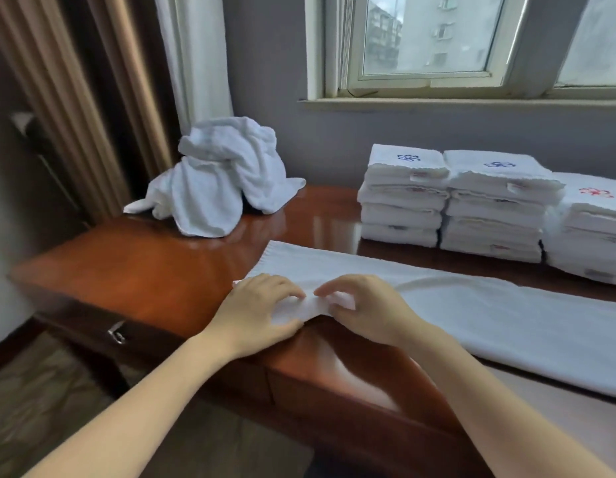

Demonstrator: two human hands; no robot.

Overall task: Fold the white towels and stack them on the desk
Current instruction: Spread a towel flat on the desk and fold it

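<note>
Spread towel (472, 315): lies long and flat across the surface (144, 270), with its left end at the front edge where the person stands.
Left hand (261, 305): on that left end of the spread towel, fingers curled over the hem and thumb at the edge, pinching the cloth.
Right hand (365, 305): just beside the left hand on the same end, fingertips curled into the hem; it looks like a pinch as well.
Step in hand: I judge it to be taking up the short end, ready to carry it over along the spread towel.
Doing it well: move the hands apart to the two corners, lift both evenly, and lay hem on hem so the sides match before smoothing.
Loose heap (220, 177): unfolded towels, beyond the spread towel's left end and well apart from it.
Folded stacks (496, 208): three, side by side behind the spread towel's right half, near but not touching it.
Window (430, 39): on the wall beyond the spread towel.
</note>
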